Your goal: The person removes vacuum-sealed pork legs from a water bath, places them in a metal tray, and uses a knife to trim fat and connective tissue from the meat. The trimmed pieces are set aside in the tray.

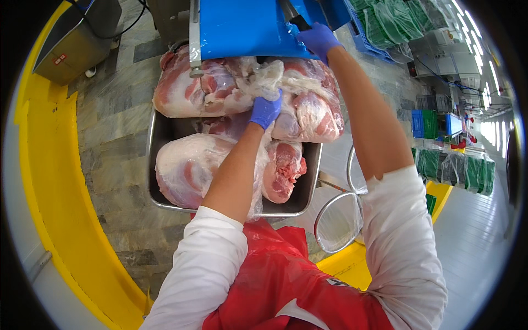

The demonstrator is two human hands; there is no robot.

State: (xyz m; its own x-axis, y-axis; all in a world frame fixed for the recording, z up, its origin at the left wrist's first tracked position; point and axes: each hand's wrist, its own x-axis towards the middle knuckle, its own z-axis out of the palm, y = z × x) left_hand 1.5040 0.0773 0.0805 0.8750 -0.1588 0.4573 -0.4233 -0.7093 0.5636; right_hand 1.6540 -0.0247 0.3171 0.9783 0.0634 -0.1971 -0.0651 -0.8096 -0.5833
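Note:
My left hand [267, 111], in a purple-blue glove, is closed on crumpled clear plastic film [265, 80] over large pieces of raw meat. Farther up and to the right, my right hand [319, 41], gloved alike, grips the black handle of a knife [300, 22]. The knife lies over the wet blue surface [247, 30], its blade pointing away from me. Pale, fat-covered cuts fill a deep metal tub: one meat piece [190, 168] sits near left, a smaller red-ended piece [284, 170] near right. Under the blue surface's edge rests another large piece [187, 91].
The metal tub's rim [236, 212] lies just before my red apron [280, 264]. Round metal hoops with clear bags [338, 223] stand right of it. A grey bin [77, 44] is at far left, beside a yellow ledge [66, 181]. Green wrapped crates [390, 25] stand far right.

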